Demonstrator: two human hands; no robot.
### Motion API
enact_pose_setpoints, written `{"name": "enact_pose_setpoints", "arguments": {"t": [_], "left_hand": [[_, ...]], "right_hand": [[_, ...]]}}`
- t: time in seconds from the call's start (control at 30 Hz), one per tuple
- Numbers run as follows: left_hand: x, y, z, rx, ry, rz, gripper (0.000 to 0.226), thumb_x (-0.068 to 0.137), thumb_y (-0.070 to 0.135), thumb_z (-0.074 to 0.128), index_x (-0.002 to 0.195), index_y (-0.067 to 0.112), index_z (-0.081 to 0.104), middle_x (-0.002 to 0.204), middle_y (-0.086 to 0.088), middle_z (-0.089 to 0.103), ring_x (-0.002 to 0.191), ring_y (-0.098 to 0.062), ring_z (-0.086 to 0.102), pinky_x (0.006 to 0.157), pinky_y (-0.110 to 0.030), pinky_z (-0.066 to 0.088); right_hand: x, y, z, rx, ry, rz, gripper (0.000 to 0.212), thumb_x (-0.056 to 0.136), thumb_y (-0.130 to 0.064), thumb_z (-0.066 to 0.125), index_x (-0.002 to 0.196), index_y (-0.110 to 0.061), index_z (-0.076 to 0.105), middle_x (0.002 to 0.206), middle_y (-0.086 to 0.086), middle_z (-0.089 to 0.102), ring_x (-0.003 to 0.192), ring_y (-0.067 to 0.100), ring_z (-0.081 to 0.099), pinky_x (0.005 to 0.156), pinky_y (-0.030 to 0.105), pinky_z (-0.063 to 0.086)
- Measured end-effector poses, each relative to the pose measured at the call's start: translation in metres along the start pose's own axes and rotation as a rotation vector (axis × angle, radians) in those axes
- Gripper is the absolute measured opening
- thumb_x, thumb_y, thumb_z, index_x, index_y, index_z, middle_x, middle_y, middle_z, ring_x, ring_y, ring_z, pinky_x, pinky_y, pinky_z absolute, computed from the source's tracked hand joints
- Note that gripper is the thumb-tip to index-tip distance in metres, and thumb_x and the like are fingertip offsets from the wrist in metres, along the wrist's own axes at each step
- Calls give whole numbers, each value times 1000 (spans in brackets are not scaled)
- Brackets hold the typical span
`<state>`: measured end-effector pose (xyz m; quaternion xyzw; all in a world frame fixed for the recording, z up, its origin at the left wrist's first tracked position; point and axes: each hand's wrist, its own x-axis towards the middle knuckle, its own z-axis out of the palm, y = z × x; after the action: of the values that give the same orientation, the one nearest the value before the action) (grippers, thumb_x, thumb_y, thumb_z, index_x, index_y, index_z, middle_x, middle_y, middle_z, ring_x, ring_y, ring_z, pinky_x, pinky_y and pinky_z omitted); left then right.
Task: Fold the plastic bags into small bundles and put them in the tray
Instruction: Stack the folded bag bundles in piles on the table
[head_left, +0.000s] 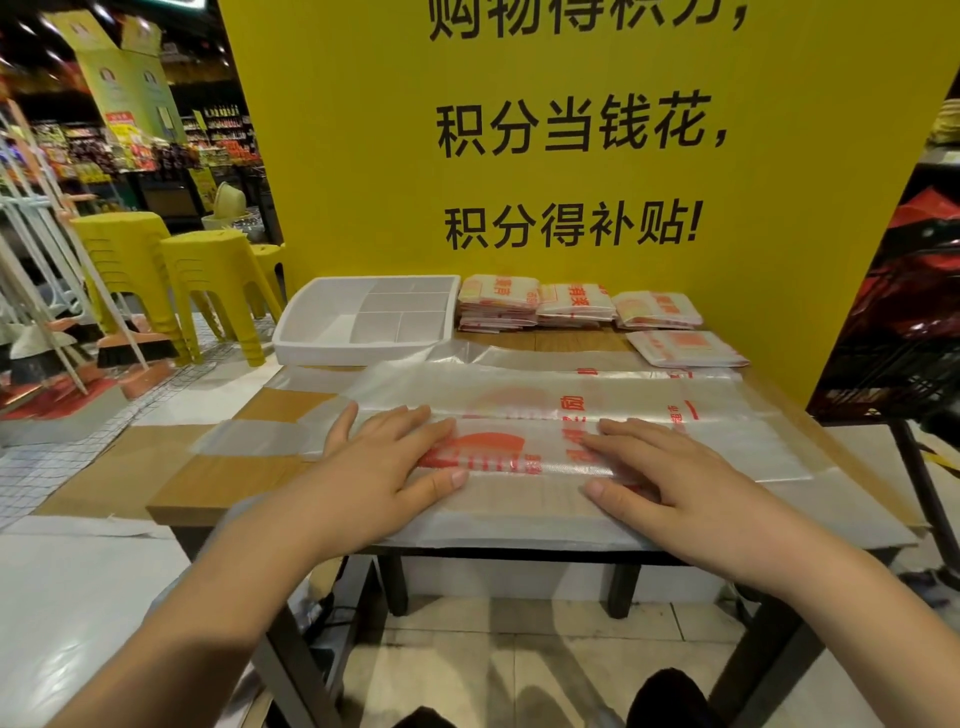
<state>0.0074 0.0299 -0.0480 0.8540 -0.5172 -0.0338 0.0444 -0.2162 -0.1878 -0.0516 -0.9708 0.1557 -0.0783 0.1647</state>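
Far left on the shop floor stand stacked yellow plastic stools (208, 280), with brooms (132, 351) leaning in front of them. On to the wooden table (218, 483): the white divided tray (343, 355) sits at its far left corner, well away from both hands.

And here's the action. The left hand (379, 457) is palm down on the clear plastic bag (524, 457), fingers straight and slightly spread, thumb out towards the near side. It's pressing flat, gripping nothing. The bag itself, red print showing through, lies stretched across the near half of the table from left to right, its long edge turned over into a narrow strip under both palms. More clear plastic lies spread beneath and beyond it, reaching back towards the tray.

Across to the right hand (675, 467): same picture, flat on the same strip, fingers extended and a little apart, pointing towards the left hand, with the red lettering between the two.

Along the back edge, just right of the tray, a row of folded bag bundles (498, 301) lies against the yellow sign board (363, 156). There are three piles side by side, and a fourth bundle (685, 349) lies nearer, in front of the right-hand pile.
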Motion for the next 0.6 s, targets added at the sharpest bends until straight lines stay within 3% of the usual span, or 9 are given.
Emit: {"name": "enact_pose_setpoints", "arguments": {"t": [0.1,0.2,0.3,0.37,0.43,0.6], "left_hand": [[-3,3,-5,58,81,31,84,79,84,11,151,45,24,152,17,38,145,-6,27,123,-45,-5],[-4,6,-14,142,128,52,79,82,81,16,149,43,31,141,16,52,134,-9,44,121,-41,13],[-9,10,-20,176,163,137,61,94,67,21,148,42,34,134,13,59,118,-14,57,99,-31,40],[-13,10,-20,173,171,173,47,102,42,37,149,42,32,139,14,54,116,-15,57,88,-29,43],[-12,10,-20,191,174,152,51,102,27,40,150,41,30,144,14,50,119,-16,56,87,-29,41],[-6,15,-21,152,181,71,54,103,26,35,154,40,22,155,12,38,137,-15,40,108,-29,32]], "right_hand": [[2,4,-3,7,34,-42,70,86,-79,36,147,-45,39,146,-26,39,135,-1,34,115,28,32],[8,5,-10,-24,15,-62,75,81,-82,41,146,-44,39,142,-24,39,128,-3,39,109,22,36],[14,5,-18,-119,-21,-74,78,80,-84,38,147,-44,37,147,-23,39,131,1,41,109,26,39],[16,3,-21,-223,-17,-75,74,84,-82,34,148,-44,36,143,-21,47,127,5,47,104,27,41],[18,1,-21,-290,17,-84,64,91,-73,36,148,-42,37,138,-18,53,121,9,52,98,27,42],[23,-6,-19,-336,109,-110,42,100,-42,41,142,-39,47,130,-14,61,114,15,58,91,32,46]]}}
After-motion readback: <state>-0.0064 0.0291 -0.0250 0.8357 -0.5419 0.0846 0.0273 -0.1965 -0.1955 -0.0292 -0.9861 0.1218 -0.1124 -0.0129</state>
